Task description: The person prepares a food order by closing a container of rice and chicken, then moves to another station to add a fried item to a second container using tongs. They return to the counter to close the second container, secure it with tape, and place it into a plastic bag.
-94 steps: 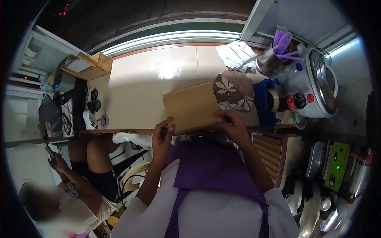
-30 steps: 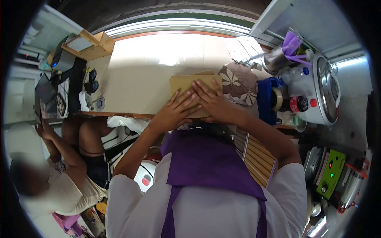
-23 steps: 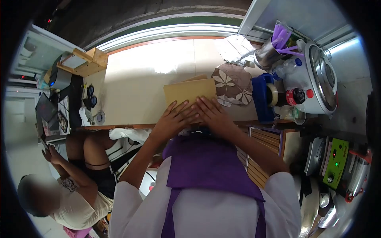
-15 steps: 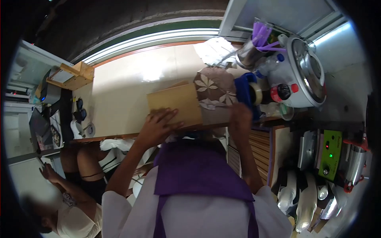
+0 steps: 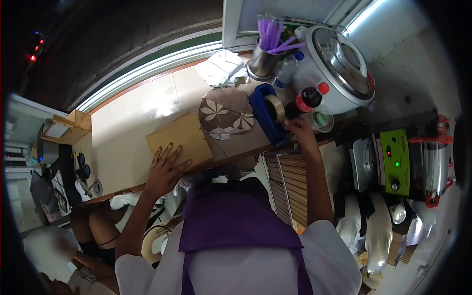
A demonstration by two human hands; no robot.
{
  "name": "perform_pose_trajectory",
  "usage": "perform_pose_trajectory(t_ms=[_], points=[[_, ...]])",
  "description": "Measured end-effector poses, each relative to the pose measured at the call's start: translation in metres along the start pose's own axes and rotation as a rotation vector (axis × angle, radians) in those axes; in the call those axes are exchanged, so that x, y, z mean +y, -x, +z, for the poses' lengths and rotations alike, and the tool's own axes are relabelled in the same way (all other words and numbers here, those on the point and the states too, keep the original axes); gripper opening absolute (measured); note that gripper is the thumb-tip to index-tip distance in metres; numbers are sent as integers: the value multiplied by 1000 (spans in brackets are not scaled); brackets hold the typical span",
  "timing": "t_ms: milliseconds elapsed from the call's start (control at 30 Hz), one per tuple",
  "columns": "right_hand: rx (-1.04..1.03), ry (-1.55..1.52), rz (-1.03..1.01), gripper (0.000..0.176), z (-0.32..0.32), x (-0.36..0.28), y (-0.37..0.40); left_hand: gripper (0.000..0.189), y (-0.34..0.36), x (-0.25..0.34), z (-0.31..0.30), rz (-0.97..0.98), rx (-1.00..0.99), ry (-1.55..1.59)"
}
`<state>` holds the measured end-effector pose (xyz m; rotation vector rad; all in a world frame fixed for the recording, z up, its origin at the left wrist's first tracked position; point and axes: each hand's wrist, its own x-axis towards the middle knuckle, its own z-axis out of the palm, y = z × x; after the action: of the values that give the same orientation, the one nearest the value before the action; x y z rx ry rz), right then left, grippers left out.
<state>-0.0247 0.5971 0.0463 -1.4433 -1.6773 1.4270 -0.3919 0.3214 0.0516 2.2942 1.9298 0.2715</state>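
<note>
My left hand (image 5: pixel 167 167) lies with fingers spread on a folded piece of brown cardboard (image 5: pixel 182 140) at the counter's front edge. Right of the cardboard is a round brown cloth piece (image 5: pixel 226 113) with pale leaf shapes. Beside it stands a blue tape dispenser (image 5: pixel 265 115) holding a roll of tape (image 5: pixel 276 108). My right hand (image 5: pixel 301 132) is at the dispenser's right side, its fingers drawn together. What lies between those fingertips, if anything, is too small to make out.
Behind the dispenser are a cola bottle (image 5: pixel 306 101), a water bottle (image 5: pixel 289 71), a metal cup of purple straws (image 5: pixel 263 61) and a large lidded cooker (image 5: pixel 334 73). White papers (image 5: pixel 221 68) lie at the back. A green-fronted sealing machine (image 5: pixel 395 162) stands right. Another person sits at lower left.
My view has turned, so the counter things appear further left. My right hand, blurred before near the dispenser's front, is now at its right side. My left hand stays on the cardboard.
</note>
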Motion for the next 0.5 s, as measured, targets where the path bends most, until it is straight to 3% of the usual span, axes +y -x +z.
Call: perform_pose_trajectory(t_ms=[133,333,433,500], points=[[134,-34,-72,27,-7,5,35,43,0,1,3,-17,1,-16],[100,-55,178,29,-8,21,63,45,0,-1,9,-22,26,-20],[185,1,165,29,3,48,47,44,1,-2,11,-2,26,-29],[256,65,41,29,10,57,43,45,1,-5,7,-4,21,-39]])
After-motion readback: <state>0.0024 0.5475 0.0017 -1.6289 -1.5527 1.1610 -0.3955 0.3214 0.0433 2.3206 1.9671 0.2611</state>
